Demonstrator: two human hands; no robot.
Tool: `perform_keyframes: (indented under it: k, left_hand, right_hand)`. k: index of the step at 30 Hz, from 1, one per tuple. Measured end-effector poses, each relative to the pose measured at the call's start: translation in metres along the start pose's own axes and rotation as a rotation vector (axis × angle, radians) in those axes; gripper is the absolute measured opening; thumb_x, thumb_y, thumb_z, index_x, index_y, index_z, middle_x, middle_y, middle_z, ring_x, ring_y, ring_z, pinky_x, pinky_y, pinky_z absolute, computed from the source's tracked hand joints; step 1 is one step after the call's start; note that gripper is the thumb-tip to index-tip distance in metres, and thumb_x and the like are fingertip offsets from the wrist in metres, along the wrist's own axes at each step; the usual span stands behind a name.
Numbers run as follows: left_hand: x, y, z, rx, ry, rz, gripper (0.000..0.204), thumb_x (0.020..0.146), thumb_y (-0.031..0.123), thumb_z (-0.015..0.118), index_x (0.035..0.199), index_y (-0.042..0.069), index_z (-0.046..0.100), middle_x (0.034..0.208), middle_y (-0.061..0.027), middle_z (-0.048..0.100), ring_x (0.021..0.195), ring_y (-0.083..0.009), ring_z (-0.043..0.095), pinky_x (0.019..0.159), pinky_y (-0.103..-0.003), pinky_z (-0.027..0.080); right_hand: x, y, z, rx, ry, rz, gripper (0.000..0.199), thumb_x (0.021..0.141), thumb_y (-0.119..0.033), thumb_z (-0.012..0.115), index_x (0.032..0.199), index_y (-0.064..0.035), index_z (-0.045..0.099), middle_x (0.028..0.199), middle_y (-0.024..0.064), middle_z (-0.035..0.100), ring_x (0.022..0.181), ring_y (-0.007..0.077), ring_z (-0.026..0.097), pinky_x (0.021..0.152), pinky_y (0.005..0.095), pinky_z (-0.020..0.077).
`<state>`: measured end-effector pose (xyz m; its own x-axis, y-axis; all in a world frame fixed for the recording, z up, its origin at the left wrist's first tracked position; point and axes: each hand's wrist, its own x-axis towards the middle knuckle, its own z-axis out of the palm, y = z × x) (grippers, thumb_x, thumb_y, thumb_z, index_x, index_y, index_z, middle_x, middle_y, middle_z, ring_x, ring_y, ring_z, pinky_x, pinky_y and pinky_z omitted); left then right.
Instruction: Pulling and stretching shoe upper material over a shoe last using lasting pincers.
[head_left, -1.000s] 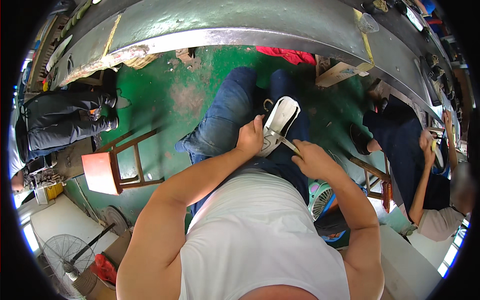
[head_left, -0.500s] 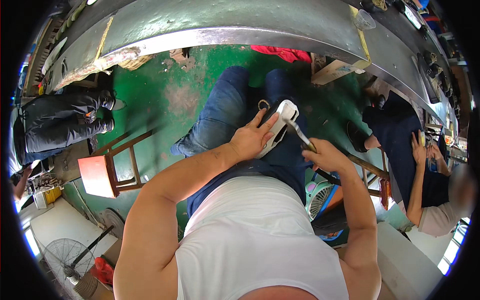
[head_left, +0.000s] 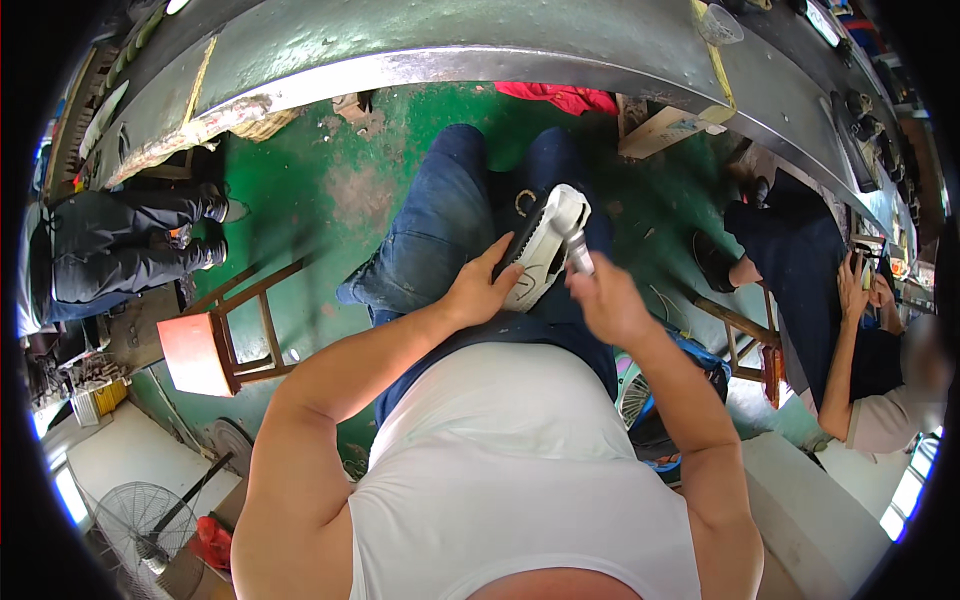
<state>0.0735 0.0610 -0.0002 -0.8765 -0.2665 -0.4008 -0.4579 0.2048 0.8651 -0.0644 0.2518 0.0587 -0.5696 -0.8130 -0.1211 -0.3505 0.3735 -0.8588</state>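
A white shoe [head_left: 545,255] with a dark sole lies aslant across my lap. My left hand [head_left: 482,292] is closed round the shoe's near end, thumb on the white upper and fingers by the sole. My right hand [head_left: 610,302] grips a hammer [head_left: 579,256], somewhat blurred by motion. The hammer's metal head is at the right side of the shoe's upper; whether it touches cannot be made out. A tan ring-shaped thing [head_left: 524,203] shows by the shoe's left edge, next to my knees.
A long metal-topped workbench [head_left: 450,65] runs across ahead. A wooden stool [head_left: 200,352] stands at left, near a person's dark-trousered legs [head_left: 130,245]. At right, another person [head_left: 850,370] sits working with their hands. Red cloth [head_left: 555,97] lies under the bench; a fan [head_left: 150,515] stands lower left.
The shoe has been turned so more of its white upper faces up. My left hand has slid toward its near end. The hammer has swung in and the right hand moved closer to the shoe.
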Motion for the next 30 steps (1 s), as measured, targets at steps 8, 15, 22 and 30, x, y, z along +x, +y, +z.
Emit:
perform_keyframes:
  k: [8, 15, 22, 30]
  left_hand:
    - [0.001, 0.073, -0.045, 0.579, -0.183, -0.04, 0.087, 0.076, 0.022, 0.076, 0.15, 0.009, 0.032, 0.108, -0.0289, 0.067, 0.1, -0.0463, 0.066, 0.092, -0.049, 0.052]
    - [0.035, 0.13, -0.068, -0.207, 0.129, 0.57, 0.056, 0.08, 0.009, 0.083, 0.126, 0.002, 0.052, 0.111, -0.0084, 0.064, 0.103, -0.0143, 0.063, 0.089, -0.032, 0.052]
    - [0.07, 0.027, -0.008, 0.272, -0.098, 0.112, 0.096, 0.076, 0.03, 0.082, 0.15, -0.005, 0.03, 0.133, -0.0271, 0.055, 0.119, -0.0329, 0.06, 0.103, -0.038, 0.047]
    - [0.012, 0.027, -0.003, 0.38, 0.279, 0.409, 0.014, 0.087, 0.012, 0.065, 0.092, 0.0, 0.07, 0.08, -0.0189, 0.068, 0.072, -0.0369, 0.067, 0.066, -0.044, 0.055]
  right_hand:
    - [-0.036, 0.044, 0.006, 0.094, -0.093, 0.263, 0.035, 0.097, -0.025, 0.059, 0.118, 0.003, 0.056, 0.092, 0.0167, 0.068, 0.083, 0.0298, 0.068, 0.077, 0.0371, 0.053]
    - [-0.067, 0.061, 0.026, 0.4, 0.21, 0.2, 0.034, 0.096, -0.019, 0.059, 0.122, 0.0028, 0.055, 0.096, 0.0077, 0.067, 0.085, 0.016, 0.066, 0.079, 0.0291, 0.0518]
    - [-0.056, 0.033, -0.013, 0.151, -0.061, 0.363, 0.029, 0.094, -0.016, 0.059, 0.119, -0.0009, 0.058, 0.086, 0.015, 0.067, 0.082, 0.0259, 0.068, 0.076, 0.0357, 0.0521]
    - [-0.03, 0.003, -0.037, -0.126, -0.333, 0.125, 0.05, 0.09, -0.018, 0.061, 0.135, 0.0003, 0.051, 0.112, 0.0281, 0.064, 0.105, 0.0417, 0.063, 0.091, 0.045, 0.0482]
